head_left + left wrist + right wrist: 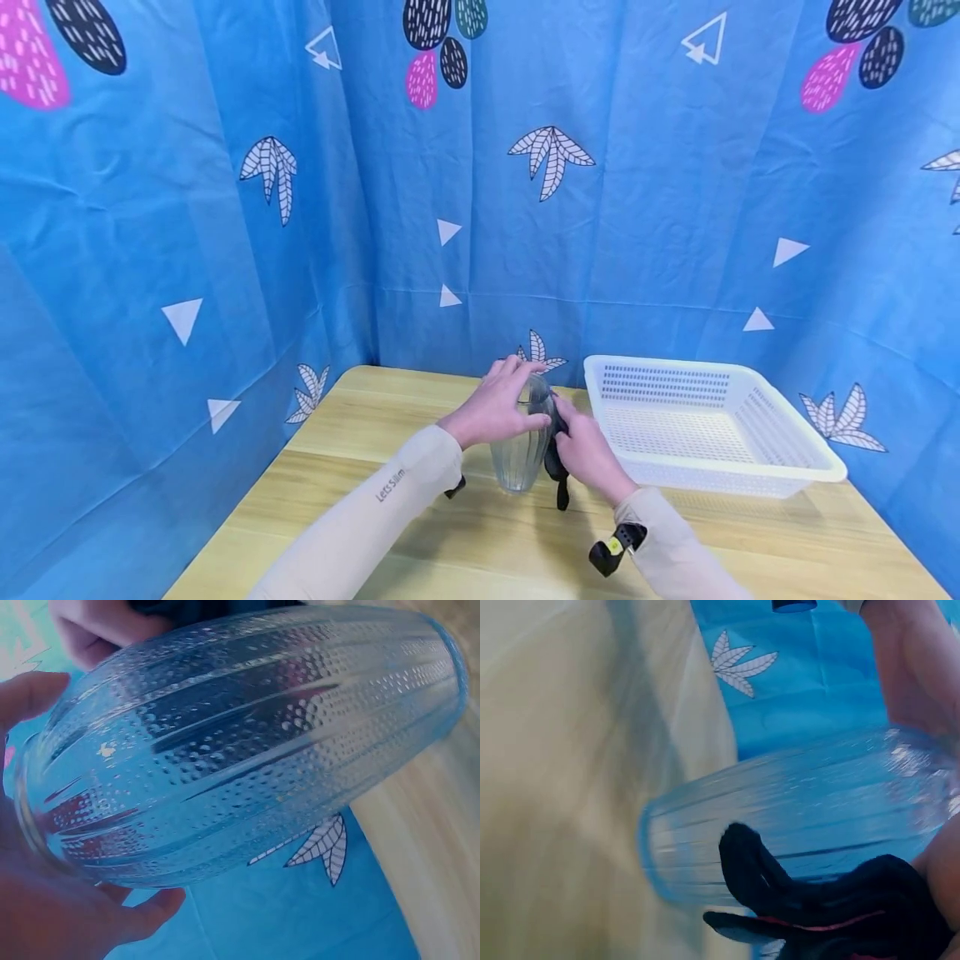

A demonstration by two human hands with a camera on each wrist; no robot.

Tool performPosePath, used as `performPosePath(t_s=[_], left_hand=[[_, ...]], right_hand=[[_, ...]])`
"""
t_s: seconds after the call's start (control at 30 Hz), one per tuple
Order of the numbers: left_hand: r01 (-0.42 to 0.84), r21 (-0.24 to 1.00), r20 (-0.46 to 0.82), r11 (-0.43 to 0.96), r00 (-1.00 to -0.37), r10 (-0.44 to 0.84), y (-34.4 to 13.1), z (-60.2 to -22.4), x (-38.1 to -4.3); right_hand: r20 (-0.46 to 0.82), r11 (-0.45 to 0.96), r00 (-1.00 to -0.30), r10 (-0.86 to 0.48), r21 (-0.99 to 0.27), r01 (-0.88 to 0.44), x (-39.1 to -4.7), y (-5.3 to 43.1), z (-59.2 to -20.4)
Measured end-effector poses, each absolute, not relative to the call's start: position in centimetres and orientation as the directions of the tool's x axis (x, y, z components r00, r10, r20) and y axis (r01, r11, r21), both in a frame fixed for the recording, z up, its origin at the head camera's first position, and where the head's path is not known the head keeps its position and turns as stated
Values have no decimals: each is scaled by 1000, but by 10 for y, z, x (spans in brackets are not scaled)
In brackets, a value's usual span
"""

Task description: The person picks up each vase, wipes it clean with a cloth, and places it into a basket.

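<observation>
A clear ribbed glass vase (516,462) with a dimpled texture stands upright in front of me, its base close over the wooden table. My left hand (498,407) grips it around the top, thumb on the near side and fingers on the far side. The left wrist view shows the vase (247,750) filling most of the picture, the hand (60,907) at its rim. Beside the vase, my right hand (592,457) holds a folded black cloth (855,900) with a reddish edge; its loose ends hang down along the glass.
A white plastic basket (750,472) with slotted walls stands on the table (420,575) to the right of my right hand. Behind the table hangs a blue patterned curtain (660,250), which also runs along the left side. Each wrist wears a black strap.
</observation>
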State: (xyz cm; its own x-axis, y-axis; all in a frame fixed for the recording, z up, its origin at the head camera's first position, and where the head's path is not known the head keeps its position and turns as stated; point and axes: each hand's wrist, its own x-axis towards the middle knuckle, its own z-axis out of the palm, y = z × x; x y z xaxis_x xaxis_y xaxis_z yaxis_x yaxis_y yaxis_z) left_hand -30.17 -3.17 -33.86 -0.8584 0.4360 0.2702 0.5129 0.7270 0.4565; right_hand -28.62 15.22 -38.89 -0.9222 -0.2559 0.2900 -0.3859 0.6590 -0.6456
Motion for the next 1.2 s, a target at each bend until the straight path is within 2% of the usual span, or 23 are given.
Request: performPosePath(t_s=[0.23, 0.47, 0.57, 0.7, 0.8, 1.0, 1.1, 1.2], left_hand=[[488, 399, 292, 776, -870, 397, -29, -340, -299], [422, 212, 338, 881, -878, 339, -26, -340, -297], [414, 180, 340, 892, -878, 338, -27, -339, -296], [436, 219, 327, 873, -876, 356, -30, -336, -295], [450, 271, 304, 851, -879, 368, -29, -333, -294], [459, 415, 240, 786, -888, 392, -27, -328, -291], [460, 455, 232, 762, -888, 397, -27, -329, -292], [461, 478, 238, 748, -887, 395, -28, -331, -293]], right_hand=[[113, 676, -934, -338, -662, -324, -280, 159, -419], [87, 664, -942, -323, -689, -291, -264, 164, -416], [108, 637, -949, -295, -719, -280, -254, 166, -404], [173, 631, -952, -251, -717, -297, -241, 168, -383], [264, 658, -937, -230, -667, -349, -236, 170, -370], [459, 708, -846, -271, -501, -498, -239, 164, -355], [459, 722, -839, -294, -469, -509, -249, 160, -351], [382, 728, -876, -295, -504, -465, -262, 156, -352]])
